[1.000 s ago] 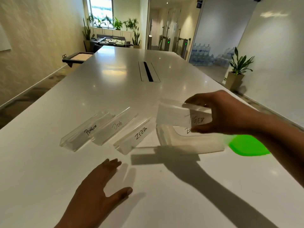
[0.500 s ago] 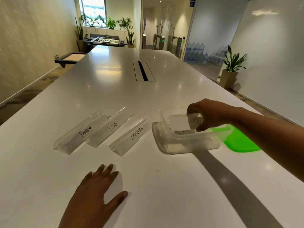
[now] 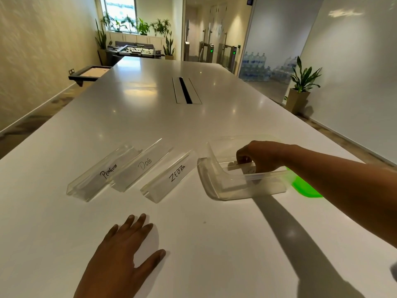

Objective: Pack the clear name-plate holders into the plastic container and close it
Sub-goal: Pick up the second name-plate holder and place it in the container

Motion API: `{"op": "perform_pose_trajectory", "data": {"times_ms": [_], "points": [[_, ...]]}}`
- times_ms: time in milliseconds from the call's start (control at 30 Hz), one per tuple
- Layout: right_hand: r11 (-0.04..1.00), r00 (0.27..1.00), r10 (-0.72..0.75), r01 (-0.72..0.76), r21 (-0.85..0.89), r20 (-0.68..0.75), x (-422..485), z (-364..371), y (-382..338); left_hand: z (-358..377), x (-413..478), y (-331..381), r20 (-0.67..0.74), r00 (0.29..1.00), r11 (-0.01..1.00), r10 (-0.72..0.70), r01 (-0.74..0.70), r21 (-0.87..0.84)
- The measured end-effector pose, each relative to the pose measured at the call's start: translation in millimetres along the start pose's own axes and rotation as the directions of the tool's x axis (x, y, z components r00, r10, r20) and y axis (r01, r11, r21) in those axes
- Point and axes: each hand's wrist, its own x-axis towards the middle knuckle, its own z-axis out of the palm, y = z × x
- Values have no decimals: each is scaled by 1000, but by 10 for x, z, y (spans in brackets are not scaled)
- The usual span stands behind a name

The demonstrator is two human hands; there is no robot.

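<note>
Three clear name-plate holders lie side by side on the white table (image 3: 193, 244): PENGUIN (image 3: 101, 175), DOG (image 3: 139, 166) and ZEBRA (image 3: 169, 177). To their right sits the clear plastic container (image 3: 217, 186). My right hand (image 3: 262, 157) reaches down into it, fingers curled round a fourth holder (image 3: 247, 168) with partly hidden writing. The green lid (image 3: 305, 188) lies on the table just right of the container, partly behind my forearm. My left hand (image 3: 126, 252) rests flat on the table in front of the holders, fingers spread, holding nothing.
A long cable slot (image 3: 185, 90) runs down the table's middle further back. The table's right edge passes close behind the container. A potted plant (image 3: 300, 89) stands on the floor at right, with water bottles beyond.
My right hand has lowered the fourth holder from above the container's rim down into the container. My left hand stayed flat on the table.
</note>
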Motion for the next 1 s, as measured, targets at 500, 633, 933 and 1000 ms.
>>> {"op": "perform_pose_trajectory", "data": {"times_ms": [500,633,933,1000], "points": [[997,998,-51,53,57,-35,115,156,35,-52,-28,59,-10,1000,1000,-20,20,-7],[995,998,-59,61,78,-29,112,175,39,-55,-32,55,-4,1000,1000,-23,23,-21],[994,999,-38,39,105,-9,106,195,64,-71,-40,74,4,1000,1000,-28,28,-9],[989,999,-43,46,142,-27,90,168,84,-77,-48,75,6,999,999,-32,32,-9]]}}
